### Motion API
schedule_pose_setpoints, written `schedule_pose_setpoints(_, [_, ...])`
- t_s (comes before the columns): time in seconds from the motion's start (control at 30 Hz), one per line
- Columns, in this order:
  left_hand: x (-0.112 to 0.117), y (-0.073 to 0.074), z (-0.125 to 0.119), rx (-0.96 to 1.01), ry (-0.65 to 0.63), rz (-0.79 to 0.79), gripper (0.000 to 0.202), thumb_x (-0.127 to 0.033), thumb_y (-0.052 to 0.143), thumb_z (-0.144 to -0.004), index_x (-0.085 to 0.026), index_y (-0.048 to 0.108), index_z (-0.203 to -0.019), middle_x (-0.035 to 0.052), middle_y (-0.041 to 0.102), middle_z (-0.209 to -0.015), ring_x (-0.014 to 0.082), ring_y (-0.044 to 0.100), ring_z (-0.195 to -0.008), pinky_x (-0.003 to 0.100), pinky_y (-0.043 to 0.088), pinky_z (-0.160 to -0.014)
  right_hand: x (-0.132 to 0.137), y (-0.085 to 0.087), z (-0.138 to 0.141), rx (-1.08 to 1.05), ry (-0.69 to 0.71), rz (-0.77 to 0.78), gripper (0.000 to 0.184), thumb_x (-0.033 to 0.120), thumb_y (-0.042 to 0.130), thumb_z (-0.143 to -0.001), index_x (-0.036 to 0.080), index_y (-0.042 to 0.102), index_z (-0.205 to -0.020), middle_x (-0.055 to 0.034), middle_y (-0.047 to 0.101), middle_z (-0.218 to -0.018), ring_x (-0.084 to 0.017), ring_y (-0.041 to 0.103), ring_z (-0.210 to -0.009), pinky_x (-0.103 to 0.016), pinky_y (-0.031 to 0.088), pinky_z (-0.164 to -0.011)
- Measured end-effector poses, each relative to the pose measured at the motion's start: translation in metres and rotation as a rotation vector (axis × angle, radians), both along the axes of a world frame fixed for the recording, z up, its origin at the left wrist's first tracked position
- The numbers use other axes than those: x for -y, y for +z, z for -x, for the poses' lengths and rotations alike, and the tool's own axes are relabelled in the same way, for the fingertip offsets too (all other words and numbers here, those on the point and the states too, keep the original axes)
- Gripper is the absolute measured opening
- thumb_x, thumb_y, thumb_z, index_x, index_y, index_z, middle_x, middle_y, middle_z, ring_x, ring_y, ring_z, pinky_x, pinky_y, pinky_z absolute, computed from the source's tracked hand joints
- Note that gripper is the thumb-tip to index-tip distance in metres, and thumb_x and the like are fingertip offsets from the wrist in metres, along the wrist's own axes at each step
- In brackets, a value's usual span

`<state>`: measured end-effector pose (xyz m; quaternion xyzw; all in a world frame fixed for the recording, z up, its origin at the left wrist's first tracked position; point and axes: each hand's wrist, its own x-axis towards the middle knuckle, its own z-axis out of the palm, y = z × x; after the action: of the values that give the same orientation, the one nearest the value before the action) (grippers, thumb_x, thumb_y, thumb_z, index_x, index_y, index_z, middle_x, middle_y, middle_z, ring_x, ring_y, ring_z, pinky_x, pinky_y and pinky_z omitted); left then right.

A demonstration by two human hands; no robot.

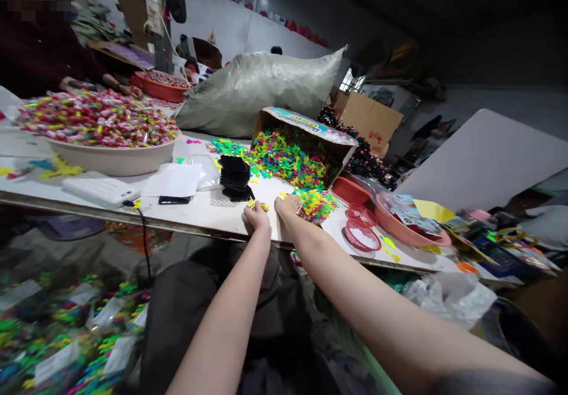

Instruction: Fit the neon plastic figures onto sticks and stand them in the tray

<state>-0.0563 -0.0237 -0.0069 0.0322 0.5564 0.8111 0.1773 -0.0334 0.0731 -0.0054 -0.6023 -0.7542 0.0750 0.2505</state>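
Note:
My left hand [257, 217] is closed on small yellow plastic pieces [263, 206] just above the table's front edge. Close beside it on the right, my right hand [289, 205] is closed with a bit of yellow plastic at its fingertips. That hand is against the left side of a loose heap of small colourful plastic pieces [320, 204]. Behind the heap, a cardboard box [310, 124] lies on its side, with many more such pieces spilling from its mouth. A stack of black rectangular pieces [235, 173] stands left of my hands. The exact shape of the held pieces is too small to tell.
A wide basin [115, 155] heaped with wrapped sweets-like items stands left, near another person's hands [128, 89]. A large sack [261, 90] lies behind. Red mesh baskets [361, 235] and a pink basin [412, 229] are right. A cable [145, 241] hangs over the edge.

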Motion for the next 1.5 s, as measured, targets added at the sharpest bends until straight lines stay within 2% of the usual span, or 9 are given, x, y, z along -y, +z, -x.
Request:
schedule_pose_setpoints(0.1, [0.0,0.004,-0.002,0.12,0.023,-0.149,0.011,-0.023,0.043,-0.083,-0.018,0.04,-0.092,0.0046,0.059,-0.088,0.0077,0.059,-0.071,0.02,0.047,-0.063,-0.004,-0.002,0.001,0.01,0.013,0.017,0.069,0.034,0.042,-0.073,-0.001,0.027,-0.129,-0.0242,0.023,-0.136,-0.033,0.018,-0.126,-0.045,0.01,-0.101])
schedule_pose_setpoints(0.17, [0.0,0.006,-0.003,0.177,0.011,-0.234,0.011,-0.019,0.049,-0.08,-0.018,0.043,-0.088,0.0028,0.058,-0.084,0.0069,0.059,-0.069,0.02,0.046,-0.064,-0.005,-0.003,0.002,0.014,0.032,0.032,0.069,0.036,0.041,-0.074,0.001,0.025,-0.131,-0.0213,0.021,-0.138,-0.032,0.018,-0.126,-0.045,0.011,-0.101])
schedule_pose_setpoints(0.37, [0.004,0.012,-0.004,0.31,-0.052,-0.406,0.011,-0.015,0.055,-0.076,-0.016,0.044,-0.077,-0.0021,0.052,-0.068,0.0048,0.054,-0.058,0.019,0.044,-0.062,-0.006,0.0,0.001,-0.009,0.05,0.026,0.061,0.038,0.041,-0.075,0.004,0.036,-0.125,-0.0204,0.037,-0.128,-0.032,0.032,-0.115,-0.046,0.02,-0.096])
schedule_pose_setpoints(0.57, [0.006,0.019,-0.005,0.386,-0.142,-0.513,0.022,-0.001,0.055,-0.07,-0.017,0.044,-0.081,-0.0033,0.05,-0.069,0.0033,0.053,-0.063,0.016,0.041,-0.066,-0.007,0.003,-0.005,-0.021,0.049,-0.011,0.035,0.018,0.034,-0.079,0.006,0.057,-0.102,-0.0205,0.047,-0.113,-0.028,0.041,-0.104,-0.039,0.029,-0.086])
schedule_pose_setpoints(0.73, [0.011,0.021,-0.006,0.423,-0.243,-0.532,0.028,0.0,0.056,-0.068,-0.02,0.047,-0.085,-0.0019,0.056,-0.078,0.0049,0.054,-0.069,0.018,0.04,-0.067,-0.005,0.002,-0.009,0.005,0.148,-0.041,0.026,0.016,0.039,-0.078,0.014,0.062,-0.092,-0.0128,0.055,-0.099,-0.024,0.044,-0.097,-0.036,0.028,-0.084])
schedule_pose_setpoints(0.9, [0.012,0.021,-0.004,0.448,-0.292,-0.525,0.023,-0.006,0.056,-0.072,-0.023,0.051,-0.086,-0.0013,0.057,-0.09,0.007,0.054,-0.076,0.021,0.04,-0.067,-0.002,0.001,-0.009,0.009,0.161,-0.066,0.027,0.027,0.043,-0.078,0.012,0.061,-0.092,-0.0157,0.052,-0.105,-0.028,0.037,-0.105,-0.039,0.024,-0.086])
schedule_pose_setpoints(1.17, [0.01,0.019,-0.001,0.445,-0.264,-0.501,0.019,-0.008,0.056,-0.074,-0.021,0.052,-0.086,-0.0011,0.054,-0.078,0.0039,0.051,-0.061,0.016,0.037,-0.057,0.002,0.002,-0.005,0.003,0.214,-0.044,0.028,0.03,0.047,-0.074,0.012,0.058,-0.093,-0.0147,0.056,-0.1,-0.028,0.04,-0.101,-0.041,0.024,-0.086])
schedule_pose_setpoints(1.33, [0.01,0.021,-0.001,0.416,-0.267,-0.526,0.013,-0.006,0.056,-0.074,-0.016,0.051,-0.081,-0.0008,0.054,-0.076,0.0027,0.05,-0.057,0.016,0.038,-0.057,0.003,0.004,-0.006,0.006,0.235,-0.029,0.028,0.027,0.048,-0.071,0.01,0.057,-0.091,-0.016,0.055,-0.1,-0.03,0.041,-0.1,-0.042,0.027,-0.084])
schedule_pose_setpoints(1.5, [0.013,0.022,-0.001,0.407,-0.29,-0.533,0.014,-0.008,0.055,-0.076,-0.018,0.054,-0.085,-0.0013,0.055,-0.076,0.003,0.051,-0.058,0.017,0.038,-0.059,0.005,0.003,-0.009,-0.021,0.28,-0.027,0.025,0.023,0.05,-0.069,0.013,0.054,-0.091,-0.0124,0.056,-0.094,-0.026,0.046,-0.093,-0.037,0.032,-0.08])
